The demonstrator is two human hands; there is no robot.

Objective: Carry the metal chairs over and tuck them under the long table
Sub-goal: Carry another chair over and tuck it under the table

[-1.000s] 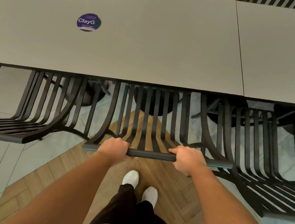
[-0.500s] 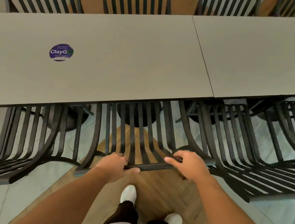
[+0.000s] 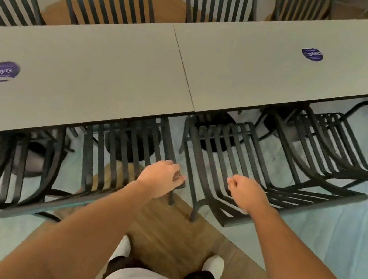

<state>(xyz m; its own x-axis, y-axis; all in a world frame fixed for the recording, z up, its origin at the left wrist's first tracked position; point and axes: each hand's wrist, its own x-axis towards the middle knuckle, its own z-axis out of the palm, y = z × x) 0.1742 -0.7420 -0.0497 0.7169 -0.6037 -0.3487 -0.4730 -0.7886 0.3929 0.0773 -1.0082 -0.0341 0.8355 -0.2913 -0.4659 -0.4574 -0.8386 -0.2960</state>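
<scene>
Metal chair sits tucked under the long table's near edge; rigid, probably heavy, best gripped by its top rail. Left hand touches that rail's end, fingers curled; right hand hangs loosely curled, holding nothing.

I see a narrow gap of floor between the middle chair and the chair to its right, just wide enough ahead of my feet. My left hand rests at the middle chair's back rail corner; my right hand hangs over the neighbour's slats. The table edge blocks anything beyond.
</scene>
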